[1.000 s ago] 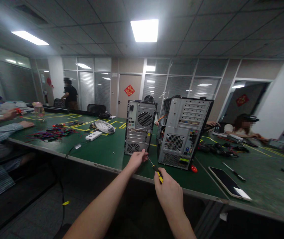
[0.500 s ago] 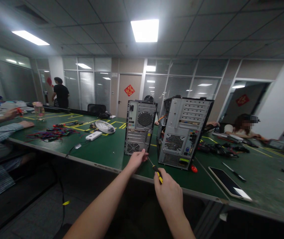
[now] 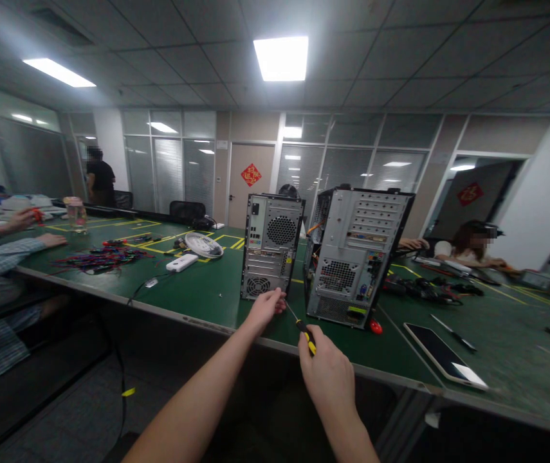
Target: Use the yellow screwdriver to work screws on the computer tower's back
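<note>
My right hand (image 3: 327,370) is closed round the yellow and black handle of a screwdriver (image 3: 307,335), whose thin shaft points up and left toward my left hand. My left hand (image 3: 267,310) is at the lower right corner of the smaller computer tower (image 3: 269,262), fingers closed by the screwdriver's tip; what they pinch, if anything, is too small to name. Both towers stand upright with their rear panels facing me. The larger computer tower (image 3: 337,257) is to the right, with its left side open.
On the green table (image 3: 197,296) lie a phone (image 3: 443,354), a second screwdriver (image 3: 454,333), black cables (image 3: 424,289), coloured wires (image 3: 103,259), a white power strip (image 3: 181,262) and a round white cover (image 3: 204,245). People sit at left and right; one person stands behind.
The standing person in the background has moved left and turned. The hand behind the larger tower has shifted slightly. My hands and the screwdriver have hardly moved.
</note>
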Demonstrator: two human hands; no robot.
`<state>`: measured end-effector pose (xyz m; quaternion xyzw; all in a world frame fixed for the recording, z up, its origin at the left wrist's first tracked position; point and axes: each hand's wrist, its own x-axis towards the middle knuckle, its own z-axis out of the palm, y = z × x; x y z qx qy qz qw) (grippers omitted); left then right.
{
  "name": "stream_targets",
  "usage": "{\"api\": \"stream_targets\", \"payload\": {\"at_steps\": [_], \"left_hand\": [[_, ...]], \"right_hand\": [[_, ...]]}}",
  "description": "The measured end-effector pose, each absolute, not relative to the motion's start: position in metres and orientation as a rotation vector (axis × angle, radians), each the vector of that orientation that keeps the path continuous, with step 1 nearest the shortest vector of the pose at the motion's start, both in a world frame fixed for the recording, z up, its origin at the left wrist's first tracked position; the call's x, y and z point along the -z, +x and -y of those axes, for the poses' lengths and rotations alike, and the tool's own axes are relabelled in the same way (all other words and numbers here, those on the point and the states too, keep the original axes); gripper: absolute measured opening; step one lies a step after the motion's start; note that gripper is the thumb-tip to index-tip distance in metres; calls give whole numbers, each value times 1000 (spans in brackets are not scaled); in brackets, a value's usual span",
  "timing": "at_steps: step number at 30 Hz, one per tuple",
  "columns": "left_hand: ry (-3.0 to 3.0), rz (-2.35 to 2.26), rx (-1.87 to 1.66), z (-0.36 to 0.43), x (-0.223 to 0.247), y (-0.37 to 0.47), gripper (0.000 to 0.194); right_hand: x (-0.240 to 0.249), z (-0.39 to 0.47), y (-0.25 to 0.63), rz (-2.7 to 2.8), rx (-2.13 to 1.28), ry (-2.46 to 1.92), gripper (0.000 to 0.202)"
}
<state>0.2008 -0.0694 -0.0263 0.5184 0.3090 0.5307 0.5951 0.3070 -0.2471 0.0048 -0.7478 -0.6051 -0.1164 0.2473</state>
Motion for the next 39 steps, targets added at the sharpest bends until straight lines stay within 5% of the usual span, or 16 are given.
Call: {"api": "stream_targets", "payload": {"at_steps": [39], "left_hand": [[1514, -651, -1082, 82, 20, 194, 42]], "right_hand": [[26, 226, 290, 1620, 277, -1601, 40]]}}
